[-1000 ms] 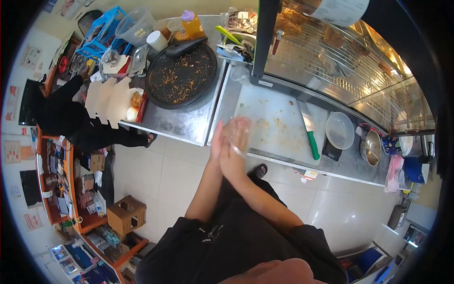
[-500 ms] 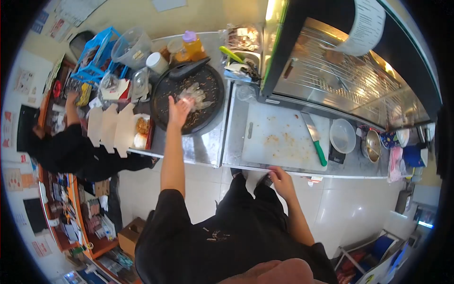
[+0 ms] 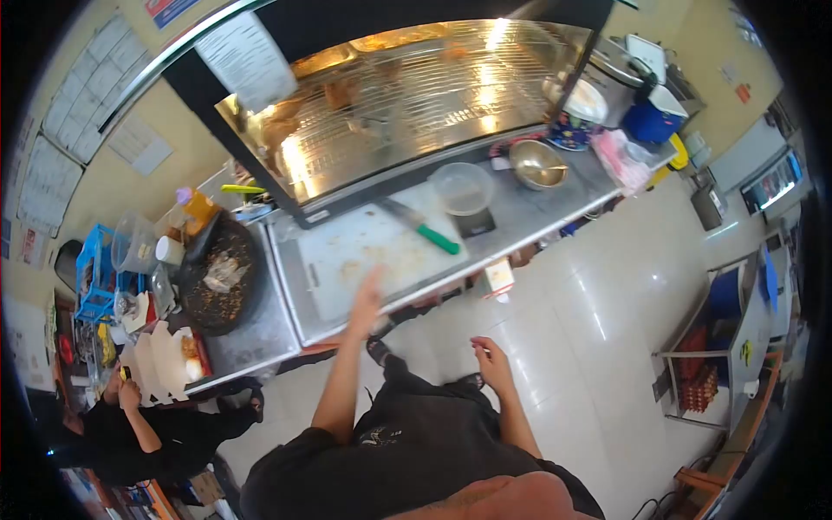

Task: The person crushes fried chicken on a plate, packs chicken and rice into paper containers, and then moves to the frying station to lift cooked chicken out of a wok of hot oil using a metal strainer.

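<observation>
My left hand, a little blurred, is over the near edge of the white cutting board. Its fingers are stretched out with nothing in them. On the board lies a knife with a green handle, among brownish crumbs. My right hand hangs above the floor in front of the counter, fingers loosely bent and apart, with no object visible in it. To the left, a crumpled clear plastic glove rests in a big dark round pan with scattered crumbs.
A heated glass display cabinet stands behind the board. Near it are a clear plastic bowl and a metal bowl. Open food boxes sit at left, beside another person in black. A small carton is below the counter edge.
My view has turned to the right. My left hand has left the glove in the pan and moved to the board's edge. My right hand has moved away from the counter edge.
</observation>
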`<state>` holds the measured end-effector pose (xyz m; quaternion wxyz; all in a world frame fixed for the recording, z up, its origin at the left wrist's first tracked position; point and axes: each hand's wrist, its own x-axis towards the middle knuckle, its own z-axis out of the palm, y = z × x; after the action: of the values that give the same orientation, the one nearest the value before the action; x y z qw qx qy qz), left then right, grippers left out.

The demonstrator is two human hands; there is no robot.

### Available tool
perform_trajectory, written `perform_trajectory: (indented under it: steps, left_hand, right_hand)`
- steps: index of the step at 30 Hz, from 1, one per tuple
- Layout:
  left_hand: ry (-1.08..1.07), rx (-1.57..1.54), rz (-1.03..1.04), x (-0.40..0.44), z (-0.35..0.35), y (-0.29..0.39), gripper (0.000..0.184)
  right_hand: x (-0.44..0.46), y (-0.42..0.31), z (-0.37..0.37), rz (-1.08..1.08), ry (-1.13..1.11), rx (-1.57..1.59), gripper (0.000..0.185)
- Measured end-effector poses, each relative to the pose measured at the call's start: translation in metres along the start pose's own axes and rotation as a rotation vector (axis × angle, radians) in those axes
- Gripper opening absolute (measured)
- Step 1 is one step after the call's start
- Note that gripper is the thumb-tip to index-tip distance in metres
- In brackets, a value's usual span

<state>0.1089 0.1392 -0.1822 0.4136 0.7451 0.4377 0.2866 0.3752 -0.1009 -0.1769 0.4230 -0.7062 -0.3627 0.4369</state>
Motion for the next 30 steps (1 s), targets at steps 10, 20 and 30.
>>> perform_trajectory:
  steps: [10,20,30]
  left_hand:
    - [-0.716,-0.066,0.694,-0.075,0.396,0.279,0.052]
    - [-1.600,0.798,0.048,-0.026,0.575,0.102,0.078]
    - [-1.735,0.723,-0.264,0.032,0.832,0.230,0.055]
  right_hand:
    - [-0.087,0.021,-0.254,-0.056,0.284,1.564,0.084]
    - [-0.213,0.145,-0.451,-0.099,0.937,1.429,0.039]
    - [-0.334,0.477,-0.344,1.029,0.665,0.173,0.033]
